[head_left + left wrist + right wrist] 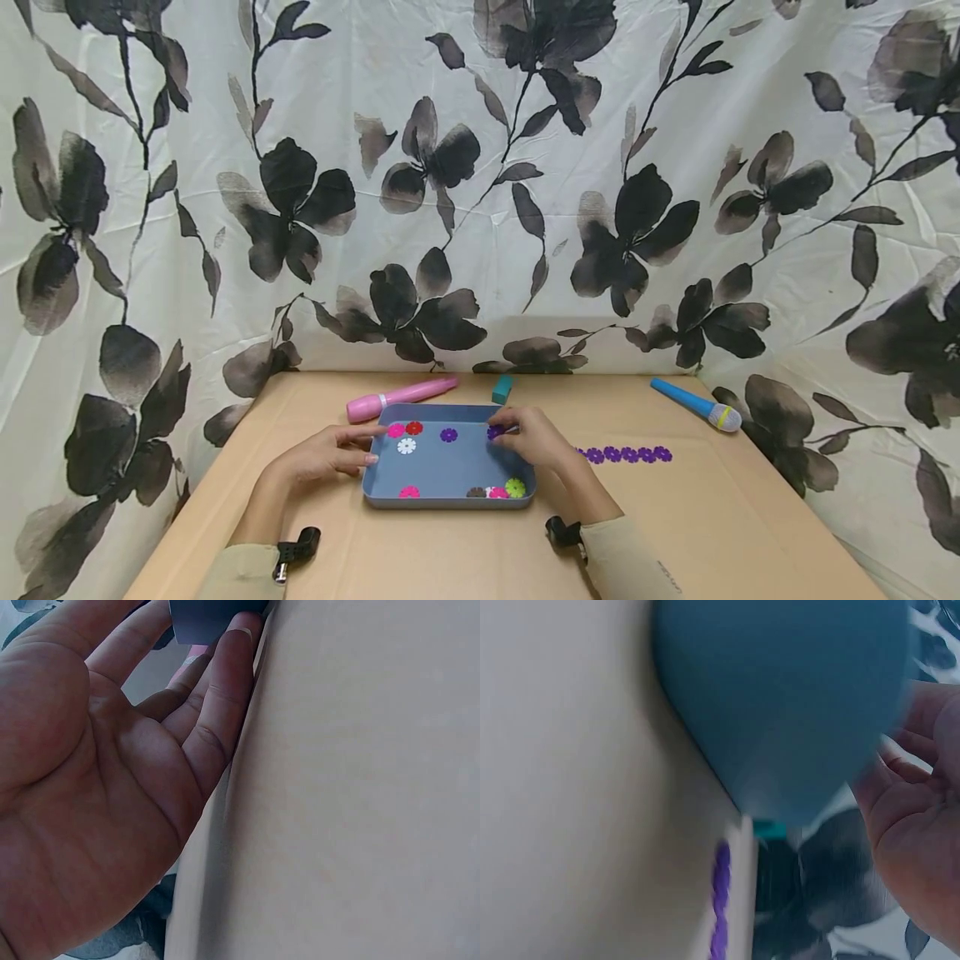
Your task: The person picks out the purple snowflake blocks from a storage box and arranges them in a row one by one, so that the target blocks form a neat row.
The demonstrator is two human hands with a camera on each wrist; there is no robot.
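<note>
A blue-grey tray (450, 503) holds several small flower-shaped pieces. At its left side my left hand (322, 454) grips the rim, and the left wrist view shows the fingers around the tray's corner (210, 622). Over the far right part of the tray, my right hand (528, 435) pinches a purple flower piece (492, 432) between thumb and fingertips. Another purple flower (448, 435) lies inside, left of that hand. Pink (396, 430), red (414, 427) and white (407, 447) flowers sit at the far left. In the right wrist view the tray wall (780, 697) hides the fingertips.
A row of purple flowers (630, 455) lies on the table (465, 558) right of the tray. Behind the tray are a pink marker-like tube (405, 398) and a teal block (502, 389). A blue toy microphone (697, 405) lies far right. A floral curtain (450, 208) hangs behind.
</note>
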